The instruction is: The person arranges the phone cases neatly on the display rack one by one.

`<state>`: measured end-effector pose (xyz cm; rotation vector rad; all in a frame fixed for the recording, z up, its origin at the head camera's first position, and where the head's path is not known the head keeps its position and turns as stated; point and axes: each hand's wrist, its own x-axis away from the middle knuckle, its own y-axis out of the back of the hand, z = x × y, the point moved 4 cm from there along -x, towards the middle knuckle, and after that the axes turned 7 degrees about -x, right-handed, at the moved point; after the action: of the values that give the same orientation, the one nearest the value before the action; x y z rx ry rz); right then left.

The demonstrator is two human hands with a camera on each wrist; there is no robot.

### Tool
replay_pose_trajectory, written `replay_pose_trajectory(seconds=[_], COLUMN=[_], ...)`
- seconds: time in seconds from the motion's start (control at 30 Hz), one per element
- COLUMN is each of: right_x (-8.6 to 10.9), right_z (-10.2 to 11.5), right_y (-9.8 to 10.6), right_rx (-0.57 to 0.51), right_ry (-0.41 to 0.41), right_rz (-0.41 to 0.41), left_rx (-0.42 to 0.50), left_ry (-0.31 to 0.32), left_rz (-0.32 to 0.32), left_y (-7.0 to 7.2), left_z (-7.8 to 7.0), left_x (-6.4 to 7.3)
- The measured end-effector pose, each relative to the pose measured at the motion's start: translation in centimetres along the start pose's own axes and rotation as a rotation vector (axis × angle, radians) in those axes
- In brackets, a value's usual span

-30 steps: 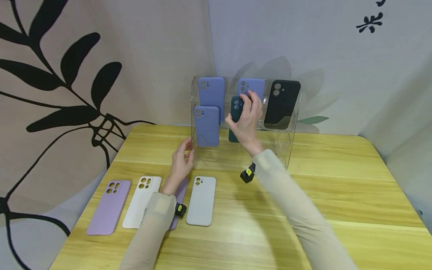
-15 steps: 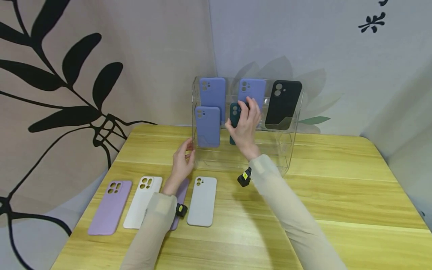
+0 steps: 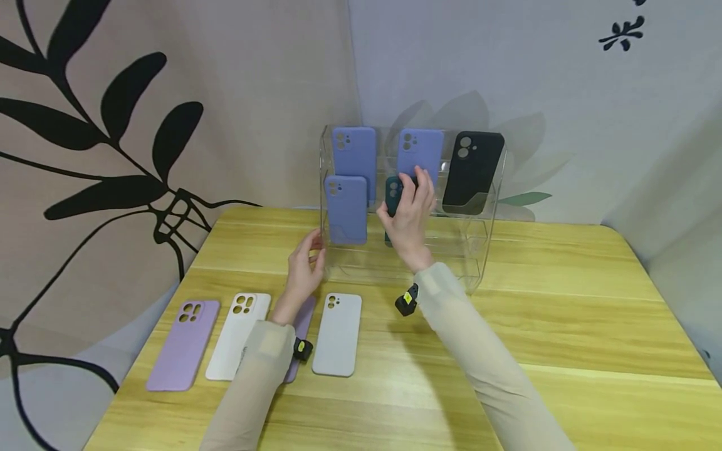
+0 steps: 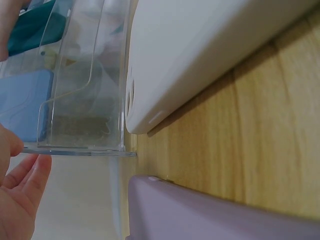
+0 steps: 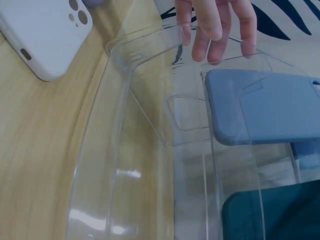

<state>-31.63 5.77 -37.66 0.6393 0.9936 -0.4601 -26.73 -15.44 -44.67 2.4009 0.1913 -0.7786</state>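
Note:
My right hand [image 3: 410,225] grips a dark green phone case [image 3: 393,194] by its sides, upright at the lower tier of a clear acrylic display stand [image 3: 451,250]. In the left wrist view the green case [image 4: 37,30] shows behind the clear panels. My left hand [image 3: 304,269] pinches the stand's left side panel between thumb and fingers. Beside the green case, on the same tier, stands a periwinkle phone case [image 3: 346,216]. On the upper tier lean two more periwinkle cases, one at left [image 3: 355,147] and one mid-row [image 3: 420,147], plus a black case [image 3: 474,169].
Four-legged furniture is not visible; on the wooden table [image 3: 564,326] lie a lilac case [image 3: 183,351], a white case [image 3: 234,344], a purple case [image 3: 304,319] partly under my left forearm, and a pale grey case [image 3: 337,338]. A patterned curtain [image 3: 271,94] hangs behind.
My right hand has lowered the dark green case a little further into the lower tier. The left hand has stayed at the stand's side.

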Motion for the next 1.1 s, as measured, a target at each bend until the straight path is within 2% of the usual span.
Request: replay_pose_trajectory(seconds=[0.27,0.5,0.83,1.1], right_x=[0.0,0.3,-0.2,0.0], right_z=[-0.1,-0.3,-0.1,-0.4], right_y=[0.1,1.0,3.8,6.5], right_rx=[-0.007,-0.065,-0.183,-0.23], right_ry=[-0.034,0.007,0.062,-0.018], right_rz=[0.006,0.008,-0.011,0.023], left_rx=[-0.007,-0.014,-0.01,-0.01], left_ry=[0.002,0.009,0.001,0.01], left_rz=[0.009,0.015,0.018,0.022], left_y=[0.1,0.1,0.0,0.0], left_z=[-0.1,-0.1,0.0,0.0], left_x=[0.0,-0.1,-0.1,-0.1])
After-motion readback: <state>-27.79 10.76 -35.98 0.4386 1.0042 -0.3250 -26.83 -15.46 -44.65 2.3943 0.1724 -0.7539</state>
